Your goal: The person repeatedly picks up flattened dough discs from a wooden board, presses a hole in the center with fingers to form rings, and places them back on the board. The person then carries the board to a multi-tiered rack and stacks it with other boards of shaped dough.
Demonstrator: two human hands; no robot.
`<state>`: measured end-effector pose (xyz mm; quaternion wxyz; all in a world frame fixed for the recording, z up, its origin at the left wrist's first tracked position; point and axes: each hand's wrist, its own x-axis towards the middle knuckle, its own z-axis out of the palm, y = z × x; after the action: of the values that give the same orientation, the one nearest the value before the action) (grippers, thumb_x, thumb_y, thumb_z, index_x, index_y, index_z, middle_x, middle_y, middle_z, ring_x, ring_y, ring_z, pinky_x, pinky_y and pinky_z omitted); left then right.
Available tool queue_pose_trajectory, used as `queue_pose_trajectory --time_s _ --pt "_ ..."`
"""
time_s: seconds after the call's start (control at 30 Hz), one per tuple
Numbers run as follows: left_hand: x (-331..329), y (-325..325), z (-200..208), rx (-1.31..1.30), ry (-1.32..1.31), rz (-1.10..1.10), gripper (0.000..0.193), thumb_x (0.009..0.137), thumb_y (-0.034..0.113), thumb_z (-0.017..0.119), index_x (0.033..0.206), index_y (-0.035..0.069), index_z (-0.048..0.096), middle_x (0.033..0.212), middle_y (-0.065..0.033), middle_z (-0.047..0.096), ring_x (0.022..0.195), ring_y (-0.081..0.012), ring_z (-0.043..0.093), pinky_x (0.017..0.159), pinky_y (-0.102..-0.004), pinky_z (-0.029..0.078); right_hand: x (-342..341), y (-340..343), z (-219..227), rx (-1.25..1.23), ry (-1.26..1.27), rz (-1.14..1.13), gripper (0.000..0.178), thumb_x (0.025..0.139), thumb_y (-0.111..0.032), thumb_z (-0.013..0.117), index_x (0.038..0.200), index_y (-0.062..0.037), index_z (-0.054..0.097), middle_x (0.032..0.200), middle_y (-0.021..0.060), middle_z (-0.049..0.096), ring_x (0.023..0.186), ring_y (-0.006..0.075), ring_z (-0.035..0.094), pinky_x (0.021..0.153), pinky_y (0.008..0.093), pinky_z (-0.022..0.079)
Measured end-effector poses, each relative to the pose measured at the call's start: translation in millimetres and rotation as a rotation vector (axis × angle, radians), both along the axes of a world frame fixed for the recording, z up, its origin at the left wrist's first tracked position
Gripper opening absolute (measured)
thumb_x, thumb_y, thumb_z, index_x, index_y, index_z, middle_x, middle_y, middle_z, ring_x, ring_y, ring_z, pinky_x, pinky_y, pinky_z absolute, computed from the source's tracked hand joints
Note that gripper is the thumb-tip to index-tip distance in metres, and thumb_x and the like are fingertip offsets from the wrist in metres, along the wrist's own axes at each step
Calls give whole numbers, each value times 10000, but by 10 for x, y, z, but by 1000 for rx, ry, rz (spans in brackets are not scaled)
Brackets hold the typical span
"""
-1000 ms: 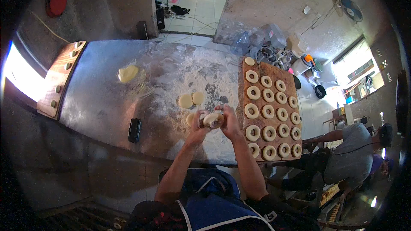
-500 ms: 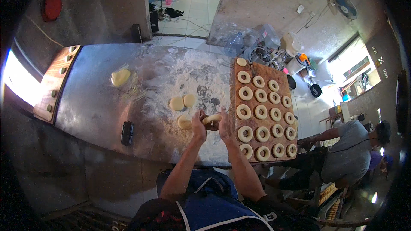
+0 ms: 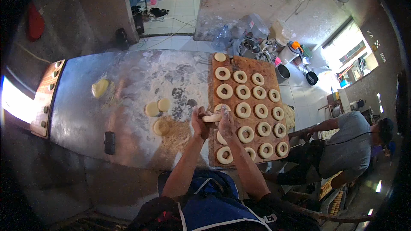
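Observation:
A pale dough ring point(image 3: 210, 119) is held between my two hands above the floured metal table point(image 3: 81, 117), close to a wooden board's left edge. My left hand point(image 3: 199, 124) is closed around its left side. My right hand point(image 3: 226, 126) grips the right side, its fingers partly hiding the dough. The wooden board point(image 3: 252, 121) carries rows of dough rings and one flat disc point(image 3: 220, 57) at its far left corner; my right hand covers part of some rings. Left of my hands lie a dough round point(image 3: 161, 127) and two more touching rounds point(image 3: 157, 107).
A yellowish soft lump point(image 3: 100, 88) and a black oblong object point(image 3: 110, 142) rest on the table's left part. At the far left stands a narrow wooden board point(image 3: 46, 102). Pots and containers point(image 3: 252, 47) crowd beyond the table. A co-worker point(image 3: 346, 145) bends at the right.
My hands have carried the dough ring rightward relative to the table, to the board's left edge. The whole view has shifted toward the right. The three dough rounds have stayed put.

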<state>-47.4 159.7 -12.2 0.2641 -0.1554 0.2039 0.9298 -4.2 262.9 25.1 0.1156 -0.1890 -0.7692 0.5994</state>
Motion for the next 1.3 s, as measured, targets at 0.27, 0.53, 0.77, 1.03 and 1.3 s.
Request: queue_pose_trajectory --time_s 0.27,0.53,0.77,1.03,1.3 --pt "-153 903 -105 -86 -62 -20 413 1008 406 455 1078 7 537 803 -100 598 703 -287 591 604 -444 440 98 837 -324 16 53 -64 628 1010 -563 320 1037 28 531 953 111 561 823 228 494 773 395 422" --pt "-233 1832 -236 -380 407 -26 375 1021 387 427 1054 36 553 863 -69 606 729 -211 584 652 -425 458 75 1746 -68 -89 -67 -128 570 987 -544 445 885 11 530 736 124 511 682 247 463 636 460 392" --pt "-323 2637 -53 -398 399 0 481 1037 418 342 865 12 533 789 -78 593 729 -226 548 682 -410 435 -4 2357 -220 -147 232 -268 484 1019 -448 427 802 -21 495 644 36 470 565 182 383 537 423 336" --pt "-720 3365 -122 -595 1089 -96 529 1027 462 349 1055 -17 574 969 -121 610 865 -224 572 748 -394 464 -170 3315 110 -243 87 -178 452 983 -432 530 841 -4 556 703 11 518 626 118 470 575 323 399" --pt "-1387 4498 659 -1020 631 -569 476 1002 393 384 1127 -18 588 1185 -204 597 1112 -313 566 902 -444 450 -471 4268 438 15 161 -291 260 816 -48 744 1030 49 633 884 148 699 800 150 663 674 244 525"
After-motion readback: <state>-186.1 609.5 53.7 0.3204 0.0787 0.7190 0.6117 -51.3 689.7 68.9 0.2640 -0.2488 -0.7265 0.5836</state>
